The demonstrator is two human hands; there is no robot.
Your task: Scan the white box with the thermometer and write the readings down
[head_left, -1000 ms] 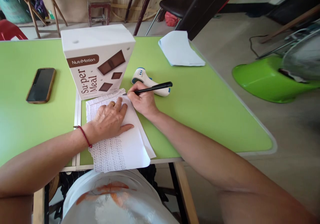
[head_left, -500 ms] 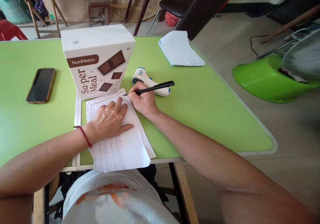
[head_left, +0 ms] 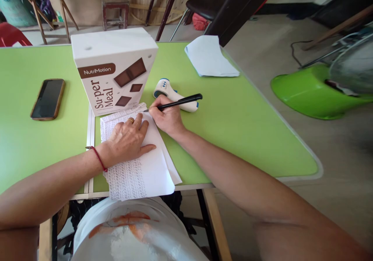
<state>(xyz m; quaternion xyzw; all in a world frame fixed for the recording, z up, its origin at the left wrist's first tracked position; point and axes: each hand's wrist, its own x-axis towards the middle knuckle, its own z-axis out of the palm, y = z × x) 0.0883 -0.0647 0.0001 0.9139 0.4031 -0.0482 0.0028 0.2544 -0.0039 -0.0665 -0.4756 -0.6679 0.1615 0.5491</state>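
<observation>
My right hand [head_left: 167,117] grips a black pen [head_left: 183,100], its tip down at the upper right part of a sheet of paper [head_left: 154,171]. Rows of small handwriting cover the sheet's left part; its right part is blank. Flat on the paper lies my left hand [head_left: 128,138], fingers stretched out and thumb apart, with a ring on one finger and a red cord at the wrist. More paper shows under the top sheet's right edge. Right behind the paper stands a white and brown box [head_left: 116,74]. A white and blue infrared thermometer [head_left: 186,105] lies behind my right hand, partly covered by it and the pen.
A smartphone [head_left: 48,100] lies on the green table [head_left: 233,136] at the left. Folded white paper [head_left: 211,57] rests near the far right edge. Beyond the table stand a small wooden chair [head_left: 115,4] and a bright green plastic object [head_left: 314,94].
The pen has shifted very slightly, its top end a little lower and further left. My left hand and the paper look unmoved.
</observation>
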